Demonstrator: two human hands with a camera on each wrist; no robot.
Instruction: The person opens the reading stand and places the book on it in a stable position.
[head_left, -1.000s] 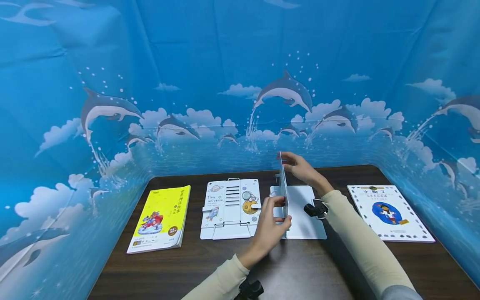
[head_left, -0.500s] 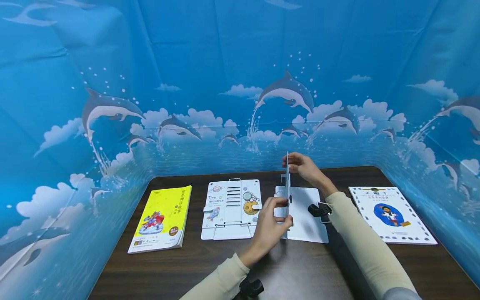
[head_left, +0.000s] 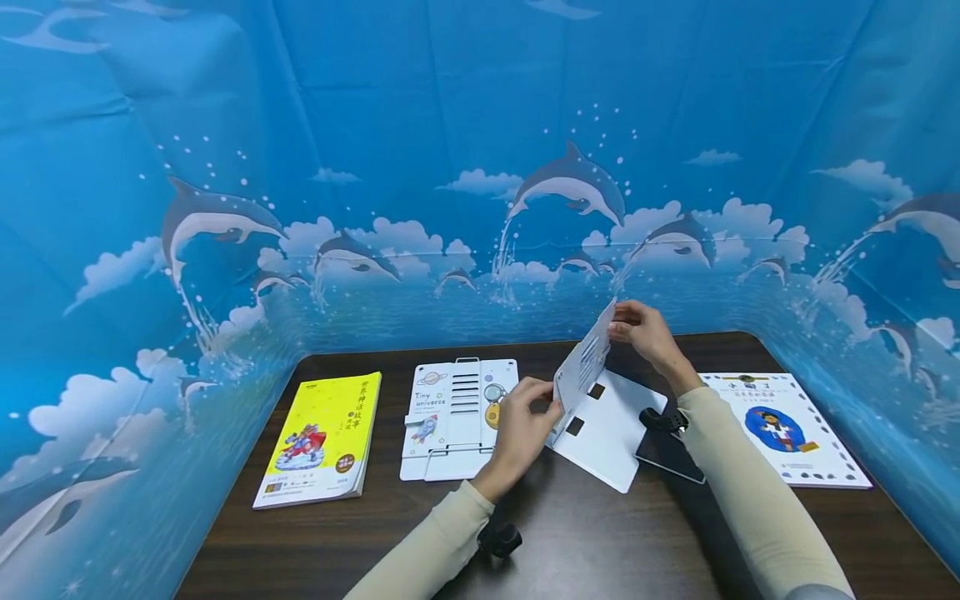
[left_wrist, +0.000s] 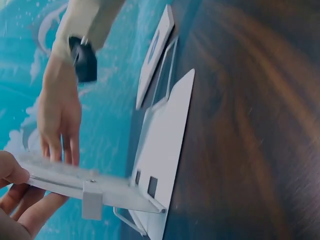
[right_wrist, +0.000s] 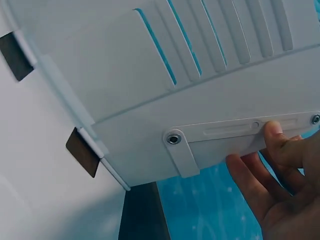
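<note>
A white book stand is unfolded at the centre right, its slotted panel (head_left: pixel 581 367) raised at a slant from the flat base (head_left: pixel 603 446). My left hand (head_left: pixel 522 425) pinches the panel's near edge between thumb and fingers. At the far upper edge, my right hand (head_left: pixel 643 336) grips the panel; in the right wrist view its thumb presses a riveted side strip (right_wrist: pixel 225 130) while the fingers lie at the edge. Dark rectangular openings (right_wrist: pixel 82 152) show in the base beside the hinge. A wire loop (left_wrist: pixel 165 75) sticks out beyond the base's outer side.
To the left lies another white book stand (head_left: pixel 420 461), folded flat and printed "Tiny universe". A yellow book (head_left: pixel 318 417) is at the far left, and a white picture book (head_left: pixel 810 454) at the right. A dolphin-print curtain (head_left: pixel 420 167) rises behind the dark wooden table (head_left: pixel 600 542).
The panel, nearly edge-on before, has tilted right, and its slotted face shows. The base has turned on the table, with its wire loop now out at the right. Both hands still hold the panel.
</note>
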